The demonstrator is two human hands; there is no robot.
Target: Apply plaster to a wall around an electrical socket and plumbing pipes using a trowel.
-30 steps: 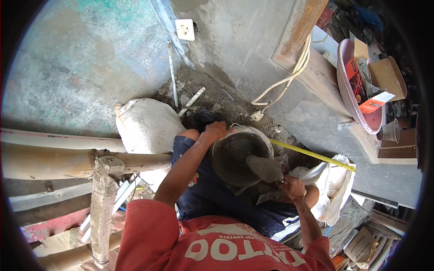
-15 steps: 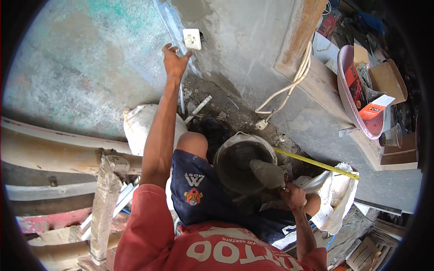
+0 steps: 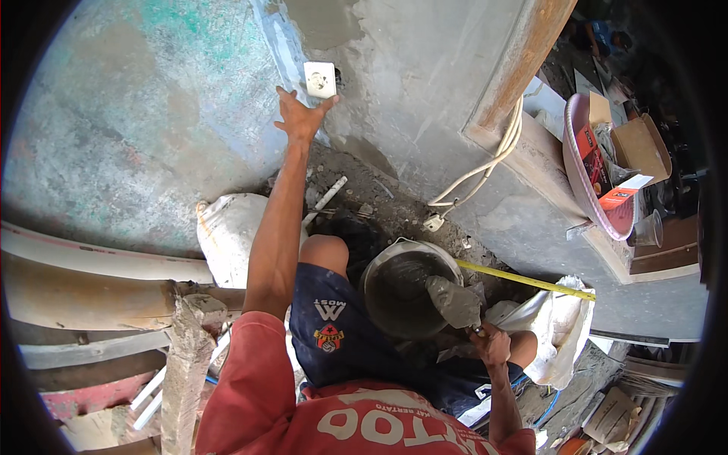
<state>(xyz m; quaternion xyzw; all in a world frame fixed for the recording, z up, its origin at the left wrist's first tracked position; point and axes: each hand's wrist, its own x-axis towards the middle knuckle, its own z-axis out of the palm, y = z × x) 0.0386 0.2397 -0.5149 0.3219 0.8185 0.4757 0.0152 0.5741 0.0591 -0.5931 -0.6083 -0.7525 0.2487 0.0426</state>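
Reaching forward to the wall, my left hand (image 3: 301,119) has its fingers spread and nothing in them. Its thumb is at the lower edge of a white square wall socket (image 3: 320,79), which sits slightly off the wall; whether they touch is hard to tell. My right hand (image 3: 493,345) is closed around the handle of a trowel (image 3: 453,302). The grey, mortar-coated trowel blade is held over the right side of a bucket (image 3: 413,245) between my legs. The bucket's inside is dark grey.
A yellow measuring tape (image 3: 523,278) stretches right from the bucket to a white sack (image 3: 561,341). Beige cable (image 3: 485,171) with a plug hangs by a wooden frame. A pink basket (image 3: 574,152) holds boxes. Another sack (image 3: 231,227) and bamboo poles (image 3: 91,296) lie left. Another person (image 3: 604,36) is far right.
My view has shifted slightly. My left hand's fingers have spread wider, with the thumb at the socket's lower edge. The trowel stays over the bucket. A person has come into view far right.
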